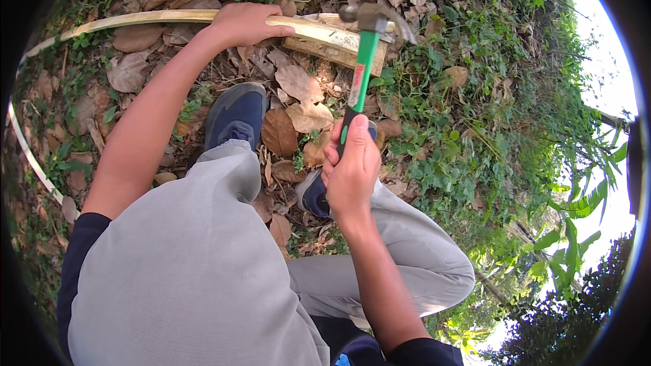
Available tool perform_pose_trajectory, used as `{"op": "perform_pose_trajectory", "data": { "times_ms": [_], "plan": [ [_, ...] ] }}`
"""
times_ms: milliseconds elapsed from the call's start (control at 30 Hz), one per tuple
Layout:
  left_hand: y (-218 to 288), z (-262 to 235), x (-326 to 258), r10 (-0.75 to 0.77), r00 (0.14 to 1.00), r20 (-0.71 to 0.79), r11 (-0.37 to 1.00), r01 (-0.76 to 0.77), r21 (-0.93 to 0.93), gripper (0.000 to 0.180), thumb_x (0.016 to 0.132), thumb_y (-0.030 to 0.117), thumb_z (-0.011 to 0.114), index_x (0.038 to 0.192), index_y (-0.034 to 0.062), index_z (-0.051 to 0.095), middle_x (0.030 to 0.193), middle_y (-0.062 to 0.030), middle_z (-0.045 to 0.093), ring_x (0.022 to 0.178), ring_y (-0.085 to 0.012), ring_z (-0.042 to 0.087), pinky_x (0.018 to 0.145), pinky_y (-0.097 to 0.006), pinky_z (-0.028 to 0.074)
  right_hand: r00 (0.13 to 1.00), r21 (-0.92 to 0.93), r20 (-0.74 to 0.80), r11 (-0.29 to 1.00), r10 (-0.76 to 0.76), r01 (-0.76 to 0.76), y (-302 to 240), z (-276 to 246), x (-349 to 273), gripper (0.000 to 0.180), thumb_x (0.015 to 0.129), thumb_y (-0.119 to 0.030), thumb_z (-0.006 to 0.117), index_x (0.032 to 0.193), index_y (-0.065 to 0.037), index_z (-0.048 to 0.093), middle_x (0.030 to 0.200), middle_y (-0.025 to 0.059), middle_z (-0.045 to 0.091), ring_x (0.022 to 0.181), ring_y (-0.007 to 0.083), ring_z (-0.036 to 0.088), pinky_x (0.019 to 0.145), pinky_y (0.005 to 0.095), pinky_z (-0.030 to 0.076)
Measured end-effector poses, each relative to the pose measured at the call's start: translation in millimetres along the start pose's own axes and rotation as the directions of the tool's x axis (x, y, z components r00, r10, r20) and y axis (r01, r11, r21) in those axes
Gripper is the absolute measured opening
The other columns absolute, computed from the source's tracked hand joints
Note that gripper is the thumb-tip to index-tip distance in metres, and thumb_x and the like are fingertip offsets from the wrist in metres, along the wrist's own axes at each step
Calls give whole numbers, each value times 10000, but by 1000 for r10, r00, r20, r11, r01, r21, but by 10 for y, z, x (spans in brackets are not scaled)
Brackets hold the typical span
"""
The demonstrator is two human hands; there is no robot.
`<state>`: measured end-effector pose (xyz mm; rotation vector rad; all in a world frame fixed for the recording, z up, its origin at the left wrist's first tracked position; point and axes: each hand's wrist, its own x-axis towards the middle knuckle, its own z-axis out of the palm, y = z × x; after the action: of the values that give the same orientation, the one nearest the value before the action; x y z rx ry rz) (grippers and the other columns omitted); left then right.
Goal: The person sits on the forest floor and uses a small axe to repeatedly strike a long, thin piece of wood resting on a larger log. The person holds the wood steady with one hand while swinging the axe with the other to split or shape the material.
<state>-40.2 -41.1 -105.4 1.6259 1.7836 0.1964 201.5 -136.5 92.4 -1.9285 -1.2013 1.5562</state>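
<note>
My right hand point(354, 169) is wrapped round the black grip of a claw hammer point(364, 68) with a green handle. The hammer's metal head is over the right end of a long pale wooden strip point(146, 18); whether it touches the wood I cannot tell. Gripping that strip from above, my left hand point(249, 25) has its thumb along the near side. Under the strip's right end lies a short, thick wooden block point(325, 52) on the ground. The strip runs off to the left, where it looks curved near the rim.
Dry brown leaves point(298, 85) and low green plants point(447, 122) cover the ground. My shoes point(237, 114) stand just nearer than the block, with my grey trouser knees below. Another thin pale strip point(30, 156) lies at the far left. Broad-leaved plants point(576, 210) rise on the right.
</note>
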Motion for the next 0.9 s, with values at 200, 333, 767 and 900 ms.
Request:
{"op": "perform_pose_trajectory", "data": {
  "times_ms": [200,333,767,900],
  "plan": [
    [42,-75,-12,-63,994,95,998,64,-13,674,904,766,506,1212,189,671,1081,-82,738,1037,-307,691,882,-463,519,828,70,-183,833,-530,548,-775,-153,404,560,1099,-572,303,951,-64,486,670,-18,426,510,39,352,455,205,282],
    [78,-70,12,-20,998,66,1000,20,-9,672,905,765,507,1212,189,670,1087,-86,736,1037,-308,691,883,-465,519,842,-275,-75,822,-535,498,134,-318,736,489,1123,-417,344,885,-29,524,610,57,495,494,146,452,475,313,354],
    [-5,14,-10,31,996,-86,999,-31,7,658,891,769,521,1183,204,693,809,-27,723,871,-243,720,793,-429,535,992,-432,-21,896,-124,102,507,-137,338,530,1109,-404,422,804,-1,583,587,73,529,541,149,502,525,354,404],
    [18,-28,-7,-9,1000,11,1000,9,-16,651,892,764,525,1168,198,690,882,-45,724,909,-259,711,802,-436,530,944,-143,-104,944,-314,298,-354,-166,494,503,1119,-390,417,795,-21,527,637,7,466,569,86,420,518,279,331]
  ]
}}
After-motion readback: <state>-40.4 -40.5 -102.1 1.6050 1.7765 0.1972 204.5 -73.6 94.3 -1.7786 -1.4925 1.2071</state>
